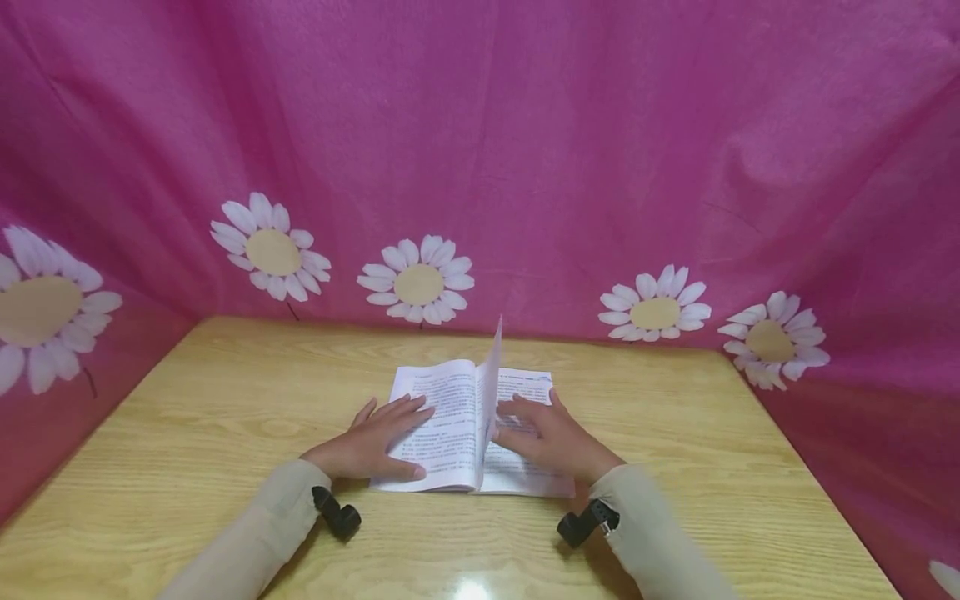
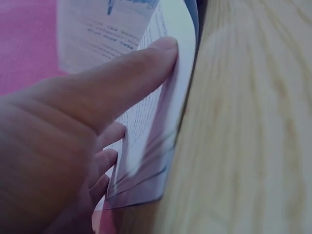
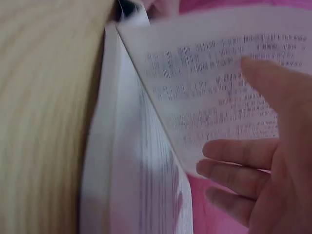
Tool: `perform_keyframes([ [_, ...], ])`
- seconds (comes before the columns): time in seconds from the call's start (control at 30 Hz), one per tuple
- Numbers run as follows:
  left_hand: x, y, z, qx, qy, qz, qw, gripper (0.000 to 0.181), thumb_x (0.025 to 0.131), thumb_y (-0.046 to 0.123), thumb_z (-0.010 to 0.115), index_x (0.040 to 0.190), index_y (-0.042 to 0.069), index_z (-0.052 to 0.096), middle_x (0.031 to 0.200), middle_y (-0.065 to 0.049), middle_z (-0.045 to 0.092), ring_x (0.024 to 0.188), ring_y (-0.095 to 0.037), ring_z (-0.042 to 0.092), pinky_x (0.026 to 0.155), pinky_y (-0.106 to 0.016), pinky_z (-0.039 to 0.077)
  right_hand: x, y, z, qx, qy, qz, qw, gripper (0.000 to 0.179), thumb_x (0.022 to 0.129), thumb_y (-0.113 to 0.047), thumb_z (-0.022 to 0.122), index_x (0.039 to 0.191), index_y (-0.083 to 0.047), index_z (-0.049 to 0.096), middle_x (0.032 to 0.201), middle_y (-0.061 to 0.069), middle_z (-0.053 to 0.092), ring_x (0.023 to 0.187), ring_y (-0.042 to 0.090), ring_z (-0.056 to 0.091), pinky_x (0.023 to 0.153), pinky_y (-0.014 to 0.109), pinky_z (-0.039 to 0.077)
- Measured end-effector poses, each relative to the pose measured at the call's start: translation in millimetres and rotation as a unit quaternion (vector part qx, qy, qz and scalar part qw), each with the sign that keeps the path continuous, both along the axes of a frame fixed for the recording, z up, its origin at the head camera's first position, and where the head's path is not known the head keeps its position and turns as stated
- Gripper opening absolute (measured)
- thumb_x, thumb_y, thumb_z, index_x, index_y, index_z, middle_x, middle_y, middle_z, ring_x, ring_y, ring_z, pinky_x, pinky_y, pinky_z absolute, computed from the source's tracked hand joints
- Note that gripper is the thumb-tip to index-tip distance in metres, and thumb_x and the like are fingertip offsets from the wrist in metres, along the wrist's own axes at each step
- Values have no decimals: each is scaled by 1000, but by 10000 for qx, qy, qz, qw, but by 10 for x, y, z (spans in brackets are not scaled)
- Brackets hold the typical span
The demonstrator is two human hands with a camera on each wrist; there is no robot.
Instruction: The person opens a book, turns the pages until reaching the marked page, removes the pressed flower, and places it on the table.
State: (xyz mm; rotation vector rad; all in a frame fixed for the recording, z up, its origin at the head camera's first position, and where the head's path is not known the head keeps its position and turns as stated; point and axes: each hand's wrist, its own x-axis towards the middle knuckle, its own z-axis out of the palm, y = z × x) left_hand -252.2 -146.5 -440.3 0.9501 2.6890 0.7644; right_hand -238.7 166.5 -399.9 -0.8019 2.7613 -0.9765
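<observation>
An open book with printed pages lies on the wooden table, and one page stands nearly upright from its spine. My left hand rests on the left-hand page with its fingers spread; in the left wrist view its thumb lies along the page near the lower edge. Over the right side of the book is my right hand, its fingers extended toward the raised page. The right wrist view shows the thumb overlapping the printed face of that page, the other fingers loosely straight below it.
The wooden table extends around the book on all sides. A pink curtain with large white flowers hangs behind and beside it. Black camera mounts sit at both sleeve cuffs.
</observation>
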Motion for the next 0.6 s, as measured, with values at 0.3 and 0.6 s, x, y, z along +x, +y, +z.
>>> perform_keyframes([
  [0.3,-22,-82,56,433,-999,217,9938,65,98,58,39,154,30,23,161,1,14,148,-25,1,114,-54,-9,118,-190,31,140,322,663,9972,50,96,-46,55,135,-16,57,137,1,56,136,21,41,116,54,-1],
  [0.6,-129,-254,79,2631,-2637,1028,9223,70,92,73,18,150,36,30,156,13,24,146,-12,10,118,-48,1,153,-267,-61,145,457,1002,9938,55,96,-47,54,137,-11,55,140,0,53,137,18,40,115,58,3],
])
